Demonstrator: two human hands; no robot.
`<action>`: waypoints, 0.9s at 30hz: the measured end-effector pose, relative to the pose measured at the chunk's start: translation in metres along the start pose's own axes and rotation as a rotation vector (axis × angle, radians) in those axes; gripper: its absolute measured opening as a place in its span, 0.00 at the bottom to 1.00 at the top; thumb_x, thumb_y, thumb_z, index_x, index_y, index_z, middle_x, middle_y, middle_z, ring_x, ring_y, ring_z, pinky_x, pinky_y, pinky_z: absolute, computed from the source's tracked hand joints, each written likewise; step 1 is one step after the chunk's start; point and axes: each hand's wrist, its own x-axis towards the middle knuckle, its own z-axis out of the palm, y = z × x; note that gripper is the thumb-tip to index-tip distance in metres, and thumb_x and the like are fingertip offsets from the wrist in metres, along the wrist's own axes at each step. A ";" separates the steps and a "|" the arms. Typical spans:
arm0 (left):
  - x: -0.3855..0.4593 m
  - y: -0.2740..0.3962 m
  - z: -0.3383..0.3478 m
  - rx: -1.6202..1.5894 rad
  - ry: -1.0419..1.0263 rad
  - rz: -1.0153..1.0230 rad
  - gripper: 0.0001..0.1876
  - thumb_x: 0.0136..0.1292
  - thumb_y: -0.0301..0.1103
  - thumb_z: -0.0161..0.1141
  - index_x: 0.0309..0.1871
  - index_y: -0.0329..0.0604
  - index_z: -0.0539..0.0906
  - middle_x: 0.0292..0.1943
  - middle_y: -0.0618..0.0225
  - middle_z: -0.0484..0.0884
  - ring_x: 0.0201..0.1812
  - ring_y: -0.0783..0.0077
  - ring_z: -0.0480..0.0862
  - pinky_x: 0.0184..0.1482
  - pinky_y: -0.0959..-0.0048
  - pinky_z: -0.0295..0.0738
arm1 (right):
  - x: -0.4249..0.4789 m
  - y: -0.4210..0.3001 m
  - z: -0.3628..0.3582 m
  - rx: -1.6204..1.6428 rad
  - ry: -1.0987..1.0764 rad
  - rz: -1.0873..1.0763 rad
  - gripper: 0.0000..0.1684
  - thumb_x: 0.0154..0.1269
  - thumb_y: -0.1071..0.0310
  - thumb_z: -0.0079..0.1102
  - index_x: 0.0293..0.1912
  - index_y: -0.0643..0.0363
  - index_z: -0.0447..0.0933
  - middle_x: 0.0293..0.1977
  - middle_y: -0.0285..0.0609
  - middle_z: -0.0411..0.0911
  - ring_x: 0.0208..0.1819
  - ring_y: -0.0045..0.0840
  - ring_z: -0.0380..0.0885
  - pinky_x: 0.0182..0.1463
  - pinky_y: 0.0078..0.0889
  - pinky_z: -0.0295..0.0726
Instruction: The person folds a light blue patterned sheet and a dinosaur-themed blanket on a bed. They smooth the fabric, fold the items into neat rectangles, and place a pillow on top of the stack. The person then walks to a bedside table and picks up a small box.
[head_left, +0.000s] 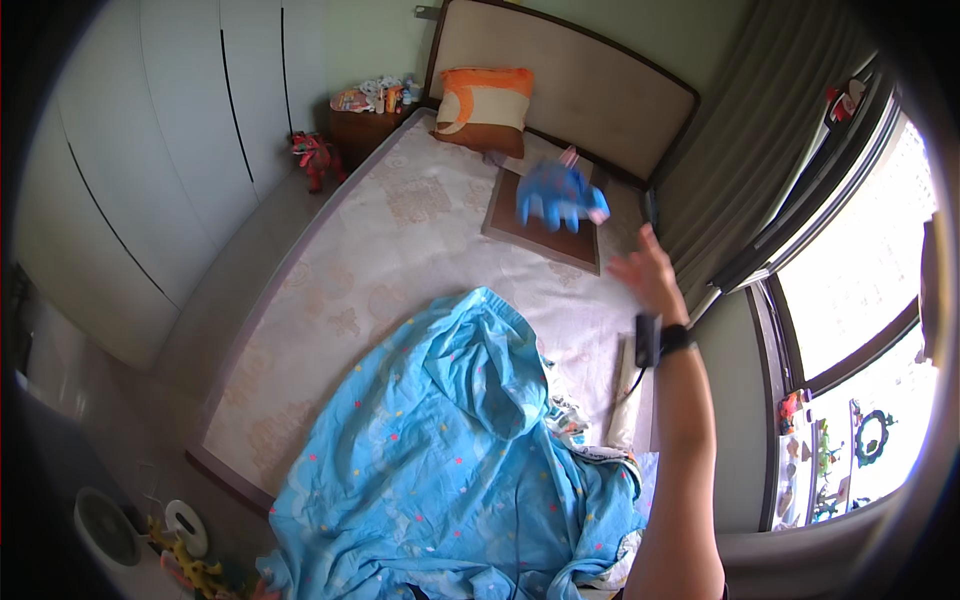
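Observation:
My right hand (649, 274) is stretched out over the right side of the bed, fingers apart and slightly blurred, with nothing in it. Just beyond its fingertips is a blurred blue stuffed toy (559, 196), apart from the hand, above or on a brown mat (546, 217). A light blue patterned bed cover (442, 450) lies bunched across the near part of the bed. At the bottom left edge, part of my left hand (266, 591) shows beside a corner of this cover; its grip is mostly hidden.
An orange, cream and brown pillow (484, 109) leans near the headboard (570, 75). A red dinosaur toy (319, 159) stands by the nightstand (364, 135). A fan (109, 525) and a yellow toy (187, 559) are at the lower left. Curtain (750, 127) and window run along the right.

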 end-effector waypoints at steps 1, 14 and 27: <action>-0.003 -0.006 -0.002 0.077 0.013 0.014 0.25 0.55 0.36 0.59 0.54 0.30 0.74 0.60 0.45 0.68 0.63 0.49 0.65 0.63 0.61 0.58 | 0.021 -0.017 -0.007 -0.068 -0.118 -0.029 0.51 0.59 0.40 0.54 0.70 0.49 0.39 0.60 0.48 0.56 0.60 0.55 0.58 0.57 0.61 0.65; -0.032 -0.060 0.002 -0.757 0.388 -0.399 0.21 0.58 0.35 0.54 0.54 0.35 0.74 0.53 0.54 0.75 0.55 0.57 0.73 0.59 0.60 0.65 | -0.128 0.389 -0.060 -0.940 -0.144 0.541 0.68 0.35 0.46 0.77 0.69 0.40 0.40 0.58 0.54 0.62 0.50 0.46 0.71 0.37 0.43 0.79; -0.016 -0.062 0.035 -0.989 0.284 -0.469 0.18 0.63 0.24 0.50 0.57 0.34 0.72 0.57 0.60 0.72 0.59 0.65 0.69 0.59 0.67 0.64 | -0.382 0.334 -0.035 -0.305 -1.580 0.972 0.16 0.65 0.63 0.46 0.49 0.56 0.75 0.39 0.38 0.77 0.29 0.18 0.77 0.28 0.22 0.77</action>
